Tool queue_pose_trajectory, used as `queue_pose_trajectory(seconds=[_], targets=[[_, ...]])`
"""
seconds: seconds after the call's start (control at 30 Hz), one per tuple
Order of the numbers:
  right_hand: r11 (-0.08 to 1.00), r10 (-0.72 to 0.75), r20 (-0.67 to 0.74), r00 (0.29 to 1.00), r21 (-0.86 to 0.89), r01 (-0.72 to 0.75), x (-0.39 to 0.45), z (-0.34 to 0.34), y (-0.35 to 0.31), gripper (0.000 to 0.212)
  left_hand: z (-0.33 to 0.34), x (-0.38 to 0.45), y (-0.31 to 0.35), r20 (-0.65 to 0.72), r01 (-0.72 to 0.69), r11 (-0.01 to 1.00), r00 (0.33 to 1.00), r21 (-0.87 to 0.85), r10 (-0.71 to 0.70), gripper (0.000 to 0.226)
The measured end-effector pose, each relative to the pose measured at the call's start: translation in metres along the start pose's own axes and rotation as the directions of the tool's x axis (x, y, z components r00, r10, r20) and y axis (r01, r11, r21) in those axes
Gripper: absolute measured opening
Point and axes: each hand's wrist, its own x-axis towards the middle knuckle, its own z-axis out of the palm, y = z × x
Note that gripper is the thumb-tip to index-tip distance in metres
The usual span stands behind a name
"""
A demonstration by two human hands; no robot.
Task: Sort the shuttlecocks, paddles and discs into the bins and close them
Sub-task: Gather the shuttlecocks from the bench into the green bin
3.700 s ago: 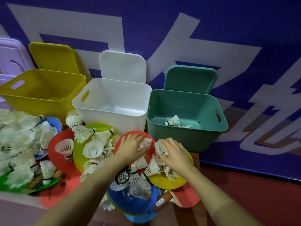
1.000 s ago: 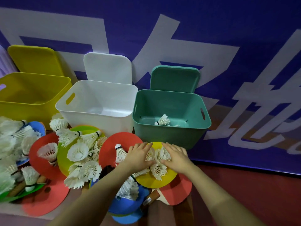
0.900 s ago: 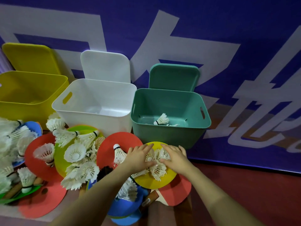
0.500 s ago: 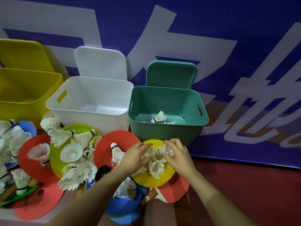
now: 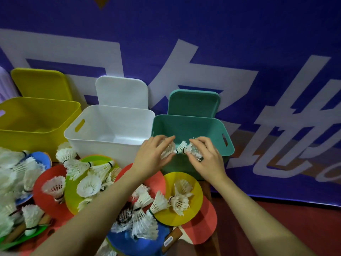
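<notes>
Left hand (image 5: 154, 157) curls round shuttlecocks (image 5: 167, 150); right hand (image 5: 204, 157) grips another bunch, both over near rim of green bin (image 5: 228, 143). Risk: loose feathered bunch slips from fingers, drops outside bin onto yellow disc (image 5: 177, 217). Since half second ago: hands lifted off disc up to bin; fewer shuttlecocks left on disc.

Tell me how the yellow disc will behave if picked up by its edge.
The yellow disc looks thin and flat, so probably light and a bit floppy. Two shuttlecocks lie loose on it; tilting would likely spill them.
</notes>
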Motion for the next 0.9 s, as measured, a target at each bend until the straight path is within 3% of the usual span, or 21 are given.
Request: queue_pose_trajectory(seconds=[0.33,0.53,0.7,0.9], targets=[[0.986,0.139,0.187,0.972,-0.116,-0.119,0.084,0.01,0.046,0.04,0.031,0.089,-0.028,0.159,0.121,0.978,0.976,0.17,-0.149,0.053],[0.964,0.252,0.303,0.919,-0.157,-0.213,0.106,0.022,0.064,0.06,0.05,0.109,-0.037,0.236,0.33,0.897,0.884,0.295,-0.403,0.062],[0.96,0.221,0.315,0.923,-0.238,-0.149,0.095,0.02,0.068,0.053,0.043,0.098,-0.034,0.249,0.291,0.909,0.896,0.297,-0.368,0.056],[0.984,0.136,0.319,0.938,-0.152,-0.091,0.067,0.012,0.053,0.039,0.026,0.065,-0.022,0.222,0.273,0.945,0.924,0.181,-0.31,0.048]])
